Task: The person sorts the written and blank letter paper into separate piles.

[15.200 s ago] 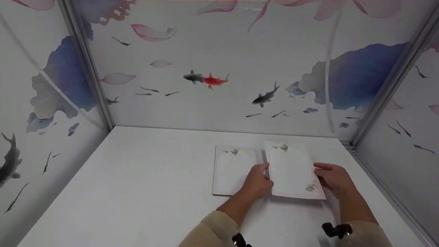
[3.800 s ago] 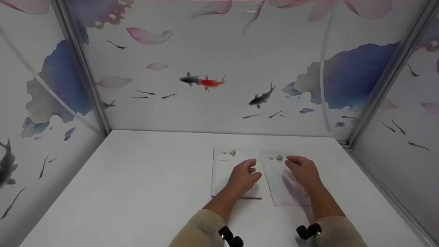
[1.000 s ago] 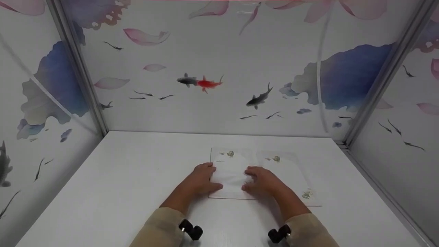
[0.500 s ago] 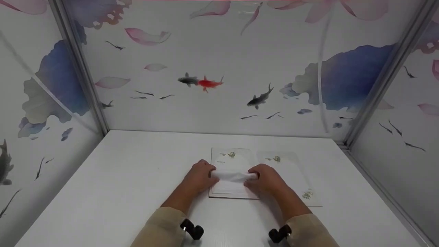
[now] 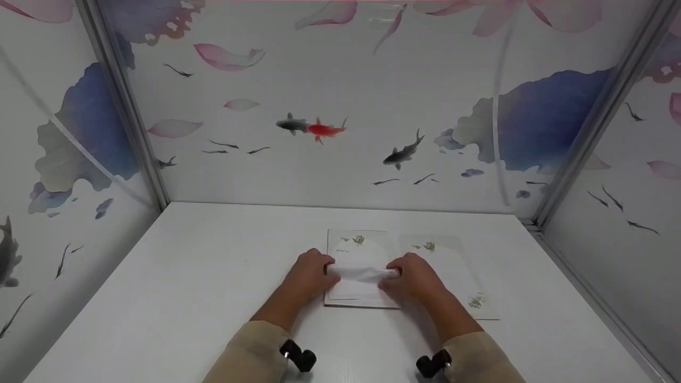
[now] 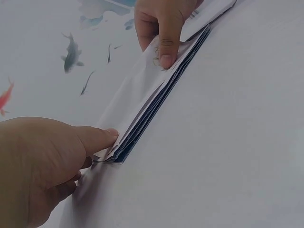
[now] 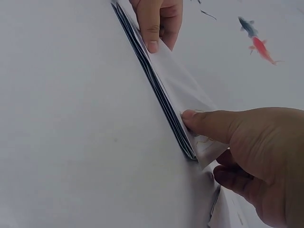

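Observation:
A pad of white letter paper with a small green print lies on the table, its layered edges dark in the wrist views. The lower part of its top sheet is bent up into a rounded fold across the middle. My left hand pinches this sheet at the left side, thumb on the near face; the thumb shows close to the pad's edge. At the right side my right hand pinches the same sheet, its thumb over the corner print. The fingers behind the sheet are partly hidden.
A loose printed sheet lies on the white table right of the pad, partly under my right forearm. Walls with painted fish and petals enclose the table. Black devices sit on both sleeve cuffs.
The loose sheet, earlier held in both hands, now lies right of the pad. My hands have moved left to the pad, and the top sheet, flatter a second ago, is bent up.

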`<act>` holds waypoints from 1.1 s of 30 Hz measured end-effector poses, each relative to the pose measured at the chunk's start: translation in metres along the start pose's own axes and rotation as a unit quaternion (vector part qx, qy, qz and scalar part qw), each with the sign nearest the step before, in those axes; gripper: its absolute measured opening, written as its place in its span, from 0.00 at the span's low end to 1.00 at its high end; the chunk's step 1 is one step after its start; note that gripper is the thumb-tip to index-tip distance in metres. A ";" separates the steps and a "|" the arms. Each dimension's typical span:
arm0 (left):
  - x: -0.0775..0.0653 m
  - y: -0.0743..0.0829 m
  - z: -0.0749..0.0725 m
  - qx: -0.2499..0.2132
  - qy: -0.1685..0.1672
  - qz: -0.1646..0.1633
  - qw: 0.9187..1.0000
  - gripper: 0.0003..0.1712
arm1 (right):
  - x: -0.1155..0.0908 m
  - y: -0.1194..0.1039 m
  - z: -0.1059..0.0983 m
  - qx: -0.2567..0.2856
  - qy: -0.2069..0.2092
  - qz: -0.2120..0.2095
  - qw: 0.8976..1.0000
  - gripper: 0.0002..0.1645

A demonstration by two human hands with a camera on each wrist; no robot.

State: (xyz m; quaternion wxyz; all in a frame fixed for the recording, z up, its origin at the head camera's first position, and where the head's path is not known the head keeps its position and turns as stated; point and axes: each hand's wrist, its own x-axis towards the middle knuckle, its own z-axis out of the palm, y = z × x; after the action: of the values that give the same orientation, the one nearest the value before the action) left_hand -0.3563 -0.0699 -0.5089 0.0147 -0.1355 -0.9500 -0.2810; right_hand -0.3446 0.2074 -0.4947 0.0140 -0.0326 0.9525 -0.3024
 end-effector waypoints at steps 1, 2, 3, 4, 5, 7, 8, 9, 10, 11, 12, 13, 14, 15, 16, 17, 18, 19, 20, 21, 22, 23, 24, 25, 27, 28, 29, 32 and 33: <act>0.000 0.001 0.000 -0.002 0.002 -0.004 1.000 0.29 | 0.000 -0.001 -0.001 0.002 0.000 0.001 1.000 0.27; -0.001 0.002 0.000 -0.004 0.004 -0.009 1.000 0.29 | 0.000 -0.001 -0.002 0.004 -0.001 0.003 1.000 0.29; -0.001 0.003 0.000 -0.007 0.006 -0.015 1.000 0.29 | 0.000 -0.001 -0.002 0.006 -0.001 0.005 1.000 0.30; -0.002 0.004 0.000 -0.009 0.010 -0.021 1.000 0.29 | -0.001 -0.002 -0.003 0.008 -0.001 0.010 1.000 0.31; -0.002 0.005 0.000 -0.012 0.014 -0.025 1.000 0.29 | -0.001 -0.002 -0.003 0.012 -0.001 0.016 1.000 0.32; -0.002 0.007 0.001 -0.017 0.024 -0.035 0.999 0.28 | -0.001 -0.003 -0.004 0.026 0.000 0.033 0.999 0.32; -0.002 0.008 0.001 -0.021 0.032 -0.041 0.998 0.27 | -0.001 -0.004 -0.004 0.036 0.002 0.046 0.998 0.31; -0.002 0.010 0.001 -0.025 0.038 -0.049 0.998 0.26 | -0.002 -0.005 -0.004 0.047 0.005 0.058 0.997 0.30; -0.002 0.011 0.001 -0.031 0.045 -0.058 0.997 0.25 | -0.002 -0.006 -0.005 0.059 0.007 0.070 0.996 0.29; -0.001 0.013 0.001 -0.038 0.050 -0.066 0.996 0.24 | -0.002 -0.007 -0.005 0.071 0.010 0.080 0.994 0.27; 0.000 0.014 0.001 -0.048 0.054 -0.078 0.994 0.23 | -0.002 -0.007 -0.005 0.082 0.014 0.087 0.993 0.26; 0.001 0.015 0.001 -0.058 0.059 -0.088 0.993 0.22 | -0.002 -0.008 -0.005 0.093 0.018 0.096 0.991 0.25; 0.002 0.017 0.001 -0.068 0.063 -0.099 0.991 0.22 | -0.001 -0.008 -0.005 0.103 0.021 0.101 0.989 0.25; 0.003 0.018 0.001 -0.080 0.066 -0.110 0.989 0.22 | -0.001 -0.008 -0.005 0.114 0.025 0.105 0.988 0.24; 0.004 0.019 0.001 -0.093 0.070 -0.119 0.986 0.22 | -0.001 -0.008 -0.005 0.124 0.028 0.107 0.986 0.24; 0.004 0.019 0.001 -0.105 0.072 -0.129 0.983 0.22 | 0.000 -0.008 -0.004 0.134 0.032 0.110 0.984 0.24; 0.004 0.020 0.001 -0.119 0.075 -0.140 0.980 0.22 | 0.000 -0.007 -0.004 0.143 0.034 0.112 0.983 0.24; 0.004 0.020 0.001 -0.130 0.077 -0.149 0.977 0.22 | 0.001 -0.007 -0.004 0.152 0.036 0.115 0.981 0.24; 0.004 0.020 0.001 -0.141 0.079 -0.157 0.974 0.22 | 0.001 -0.007 -0.004 0.160 0.038 0.118 0.979 0.24; 0.004 0.020 0.001 -0.152 0.081 -0.164 0.971 0.22 | 0.001 -0.007 -0.004 0.166 0.038 0.121 0.978 0.24; 0.004 0.020 0.001 -0.160 0.083 -0.169 0.969 0.22 | 0.002 -0.007 -0.004 0.171 0.038 0.125 0.977 0.24; 0.004 0.020 0.001 -0.165 0.084 -0.172 0.968 0.21 | 0.002 -0.008 -0.004 0.175 0.037 0.128 0.975 0.24; 0.004 0.019 0.001 -0.167 0.086 -0.173 0.967 0.21 | 0.002 -0.008 -0.004 0.176 0.037 0.131 0.975 0.24; 0.004 0.019 0.001 -0.171 0.089 -0.173 0.966 0.21 | 0.002 -0.009 -0.004 0.177 0.037 0.134 0.974 0.24; 0.005 0.018 0.001 -0.176 0.095 -0.174 0.964 0.21 | 0.001 -0.011 -0.004 0.176 0.038 0.137 0.974 0.24; 0.005 0.017 0.000 -0.177 0.098 -0.175 0.964 0.21 | 0.001 -0.012 -0.004 0.177 0.041 0.136 0.974 0.24; 0.005 0.017 0.000 -0.178 0.100 -0.177 0.963 0.21 | 0.001 -0.012 -0.003 0.176 0.044 0.133 0.974 0.24; 0.003 0.014 -0.003 -0.186 0.104 -0.183 0.960 0.21 | -0.001 -0.016 -0.001 0.186 0.049 0.123 0.974 0.23; 0.003 0.013 -0.004 -0.186 0.106 -0.186 0.959 0.21 | -0.001 -0.017 0.001 0.193 0.049 0.119 0.973 0.23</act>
State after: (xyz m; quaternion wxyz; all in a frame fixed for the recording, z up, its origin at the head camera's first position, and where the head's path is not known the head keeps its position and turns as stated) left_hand -0.3555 -0.0609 -0.4985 0.0371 0.0733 -0.8825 -0.4631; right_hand -0.3427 0.1932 -0.4858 0.0089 0.0995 0.8728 -0.4778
